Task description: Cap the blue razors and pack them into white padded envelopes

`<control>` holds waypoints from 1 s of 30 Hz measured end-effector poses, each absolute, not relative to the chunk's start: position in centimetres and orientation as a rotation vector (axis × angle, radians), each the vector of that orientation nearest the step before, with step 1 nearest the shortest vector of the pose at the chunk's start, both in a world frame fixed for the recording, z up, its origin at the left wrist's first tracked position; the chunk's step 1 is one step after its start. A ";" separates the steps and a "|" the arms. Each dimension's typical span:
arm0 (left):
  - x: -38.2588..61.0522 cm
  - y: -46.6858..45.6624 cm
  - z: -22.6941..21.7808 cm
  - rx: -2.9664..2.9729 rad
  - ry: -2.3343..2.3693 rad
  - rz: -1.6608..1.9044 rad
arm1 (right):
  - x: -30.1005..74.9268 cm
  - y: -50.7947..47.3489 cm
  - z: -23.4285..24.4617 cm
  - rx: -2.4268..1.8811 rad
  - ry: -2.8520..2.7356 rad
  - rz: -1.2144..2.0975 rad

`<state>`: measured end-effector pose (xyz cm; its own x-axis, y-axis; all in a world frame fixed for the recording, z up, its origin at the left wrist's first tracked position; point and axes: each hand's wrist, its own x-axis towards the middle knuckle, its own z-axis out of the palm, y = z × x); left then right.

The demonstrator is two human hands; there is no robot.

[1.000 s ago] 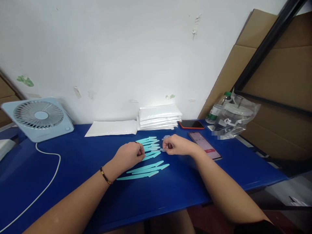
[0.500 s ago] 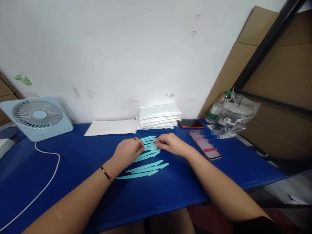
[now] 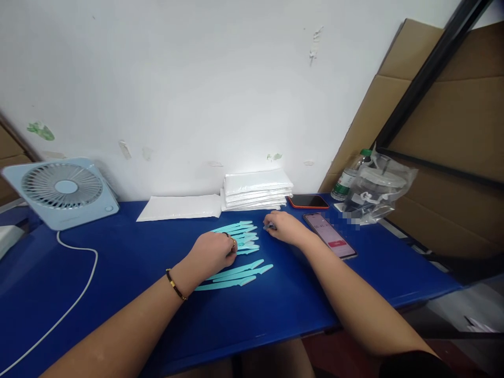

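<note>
Teal eyebrow razors lie in a loose row on the blue table, most with their blade ends to the right. My left hand is over the upper group of razors, fingers pinched around an eyebrow razor whose handle is mostly covered by the hand. To the right of the razor tips, my right hand is closed on a small greyish, see-through piece, perhaps plastic; its exact kind is too small to tell.
White packets are stacked against the wall, with a flat white packet beside them. Two phones lie at the right, near a bottle and a bagged cup. A light-blue fan with a white cord stands left.
My right hand has moved right, away from the razors, with the small see-through piece in its fingers. My left hand has shifted slightly down and toward me.
</note>
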<state>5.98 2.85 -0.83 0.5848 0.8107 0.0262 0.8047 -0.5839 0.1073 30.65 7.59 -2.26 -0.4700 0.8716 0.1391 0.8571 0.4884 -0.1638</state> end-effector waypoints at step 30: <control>5.4 3.1 -0.4 2.494 1.348 0.420 | 31.4 5.9 0.0 -1.164 -2.301 1.025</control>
<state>5.35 3.12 -0.42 0.5234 0.8432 0.1224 0.7634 -0.5279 0.3723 31.39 5.94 0.01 -0.5935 0.8048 -0.0025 0.5401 0.3960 -0.7426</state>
